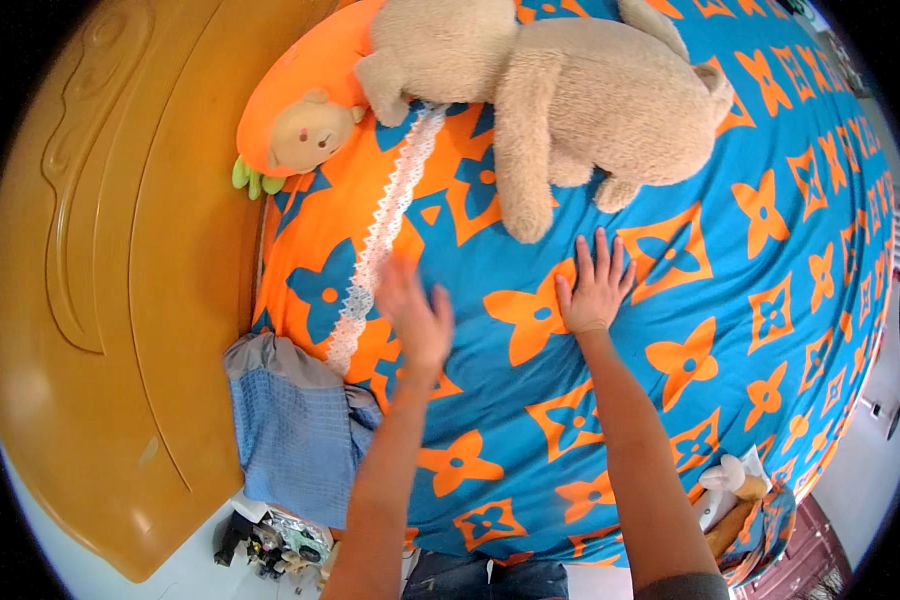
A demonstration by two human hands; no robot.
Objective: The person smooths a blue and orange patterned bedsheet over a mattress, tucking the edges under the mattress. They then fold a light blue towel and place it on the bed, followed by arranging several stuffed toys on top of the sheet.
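Note:
My right hand [596, 289] lies palm down with its fingers spread on the blue and orange patterned bedspread [480, 405]. Blurred, my left hand [418, 319] is over the bed just right of a white lace trim strip [379, 240], holding nothing, its thumb apart from the fingers. Beyond my hands, a large tan plush bear [615, 105] lies across the bed, one limb reaching down near my right fingertips. At its left is an orange plush cushion [300, 82] with a small bear face and green leaves at its end.
A curved wooden headboard [187, 247] stands along the left. Blue and grey cloth [292, 427] hangs at the bed's near left corner, above a cluster of small items [277, 544]. At the lower right, another plush toy [731, 480] rests by bunched patterned cloth [772, 525].

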